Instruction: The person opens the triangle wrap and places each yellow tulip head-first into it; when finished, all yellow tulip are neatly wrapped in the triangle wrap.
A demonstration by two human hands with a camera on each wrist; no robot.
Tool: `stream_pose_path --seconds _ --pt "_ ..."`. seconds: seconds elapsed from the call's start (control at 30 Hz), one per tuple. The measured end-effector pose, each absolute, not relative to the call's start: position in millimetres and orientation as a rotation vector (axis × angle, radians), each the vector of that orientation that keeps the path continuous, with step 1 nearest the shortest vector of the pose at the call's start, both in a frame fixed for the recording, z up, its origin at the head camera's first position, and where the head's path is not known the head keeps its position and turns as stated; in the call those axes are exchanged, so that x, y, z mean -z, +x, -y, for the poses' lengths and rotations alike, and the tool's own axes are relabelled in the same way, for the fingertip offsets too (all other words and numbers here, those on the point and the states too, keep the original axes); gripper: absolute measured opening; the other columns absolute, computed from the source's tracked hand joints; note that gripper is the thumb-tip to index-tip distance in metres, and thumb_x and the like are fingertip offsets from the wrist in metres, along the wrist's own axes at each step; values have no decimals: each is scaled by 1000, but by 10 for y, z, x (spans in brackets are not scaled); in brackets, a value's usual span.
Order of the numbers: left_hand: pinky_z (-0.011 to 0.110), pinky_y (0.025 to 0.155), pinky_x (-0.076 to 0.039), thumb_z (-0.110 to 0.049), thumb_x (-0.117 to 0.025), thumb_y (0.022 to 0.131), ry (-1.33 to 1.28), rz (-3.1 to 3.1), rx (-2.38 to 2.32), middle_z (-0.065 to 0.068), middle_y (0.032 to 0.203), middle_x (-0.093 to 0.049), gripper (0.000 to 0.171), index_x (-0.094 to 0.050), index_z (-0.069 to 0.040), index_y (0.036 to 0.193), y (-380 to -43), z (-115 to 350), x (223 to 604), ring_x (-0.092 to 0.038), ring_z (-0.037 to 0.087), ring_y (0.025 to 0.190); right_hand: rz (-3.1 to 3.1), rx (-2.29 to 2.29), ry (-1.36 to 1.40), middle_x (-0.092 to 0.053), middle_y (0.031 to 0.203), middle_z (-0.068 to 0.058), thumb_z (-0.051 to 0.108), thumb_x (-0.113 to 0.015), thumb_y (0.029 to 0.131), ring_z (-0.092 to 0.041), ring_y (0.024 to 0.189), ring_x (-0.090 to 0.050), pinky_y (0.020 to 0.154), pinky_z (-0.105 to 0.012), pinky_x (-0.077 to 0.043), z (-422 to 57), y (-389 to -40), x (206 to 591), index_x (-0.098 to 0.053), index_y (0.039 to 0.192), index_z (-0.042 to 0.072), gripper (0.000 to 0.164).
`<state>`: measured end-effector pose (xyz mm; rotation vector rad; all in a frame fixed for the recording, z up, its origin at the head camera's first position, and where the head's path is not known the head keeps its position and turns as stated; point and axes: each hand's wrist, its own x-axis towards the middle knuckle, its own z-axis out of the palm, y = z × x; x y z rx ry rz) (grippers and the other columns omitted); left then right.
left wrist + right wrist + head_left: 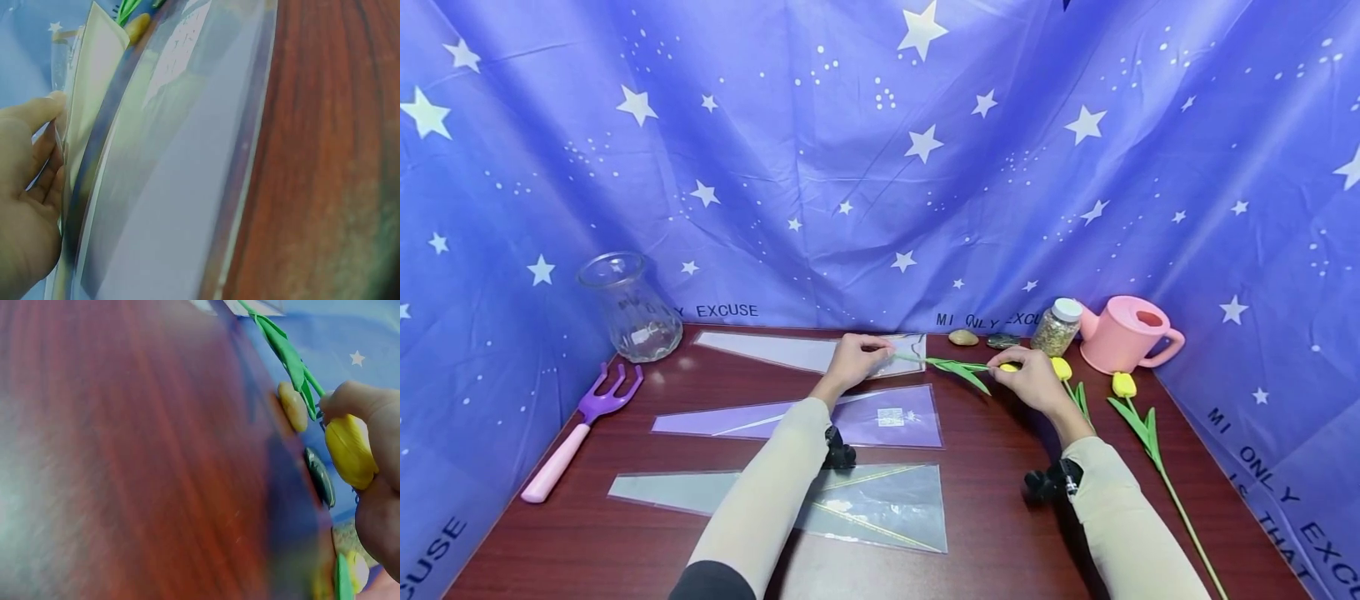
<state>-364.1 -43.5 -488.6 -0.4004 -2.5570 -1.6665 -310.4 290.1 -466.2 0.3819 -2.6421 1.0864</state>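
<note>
My right hand (1030, 379) pinches an artificial yellow tulip close below its bloom (349, 450). The tulip's green leaves (958, 369) and stem point left, toward a clear, white-backed tapered flower sleeve (775, 346). Over that sleeve's wide right end, the stem runs up to my left hand (856, 360); whether it is inside the sleeve I cannot tell. In the left wrist view, the left thumb and fingers pinch the clear film at the edge of the sleeve (97, 81), holding it raised.
Nearer lie a purple sleeve (850, 421) and a grey one (880, 508). At left are a hand fork (576, 442) and glass vase (643, 321). Behind stand two stones (963, 337), a jar (1057, 329) and a pink watering can (1120, 337); two more tulips (1123, 385) lie right.
</note>
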Motion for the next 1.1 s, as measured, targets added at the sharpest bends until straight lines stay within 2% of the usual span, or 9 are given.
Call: stream_pose_path --seconds 0.1,0.2,0.33,0.47,0.63,0.77,0.87,1.0,1.1 --pt "33 95 -55 -20 -80 90 -435 2577 1592 6 113 -79 13 -84 -14 102 -3634 435 4869 -71 17 105 2667 -1074 414 -78 99 -10 7 -79 86 -22 105 -66 86 -16 -44 -2846 -3156 4624 -81 91 9 6" --pt "39 103 -53 -20 -80 91 -475 2572 1560 7 113 -79 13 -83 -13 102 -3623 421 4868 -71 24 114 2681 -1084 439 -77 99 -9 7 -78 87 -27 102 -67 82 -19 -46 -2766 -3193 4606 -81 92 10 6" --pt "40 101 -54 -20 -79 91 -479 2559 1550 7 112 -79 13 -83 -14 102 -3609 404 4888 -71 24 111 2698 -1081 456 -76 99 -8 9 -77 88 -23 93 -65 75 -19 -47 -2652 -3238 4616 -81 93 10 6" --pt "38 100 -54 -20 -79 91 -468 2558 1540 7 111 -79 13 -84 -15 102 -3595 402 4893 -72 23 110 2704 -1083 472 -76 100 -8 9 -76 90 -23 92 -65 74 -21 -49 -2559 -3293 4625 -81 93 10 6" --pt "37 98 -55 -20 -79 91 -477 2559 1528 6 111 -79 12 -84 -15 101 -3577 385 4882 -72 22 108 2704 -1097 462 -76 107 -12 8 -76 89 -33 112 -67 86 -34 -53 -2463 -3338 4637 -81 93 8 6" --pt "37 99 -55 -19 -80 91 -507 2565 1506 5 110 -79 11 -84 -16 101 -3563 360 4876 -72 22 109 2701 -1134 456 -74 119 -20 7 -76 88 -39 128 -61 99 -45 -50 -2375 -3365 4669 -80 92 7 6" --pt "37 98 -56 -18 -79 91 -525 2564 1508 5 111 -79 11 -84 -16 101 -3554 341 4877 -71 22 109 2701 -1146 436 -74 121 -20 8 -77 88 -38 124 -63 96 -42 -50 -2297 -3370 4694 -80 92 8 5" --pt "36 96 -56 -18 -79 92 -517 2569 1507 4 110 -78 10 -84 -16 100 -3545 326 4883 -71 21 107 2709 -1154 412 -76 111 -15 10 -78 88 -30 109 -65 85 -33 -51 -2202 -3369 4726 -81 92 10 5" --pt "36 95 -56 -19 -78 92 -519 2575 1500 3 109 -78 10 -84 -17 100 -3537 318 4881 -71 21 105 2710 -1162 403 -76 107 -12 10 -79 87 -28 107 -64 85 -29 -50 -2142 -3372 4748 -81 92 10 5"
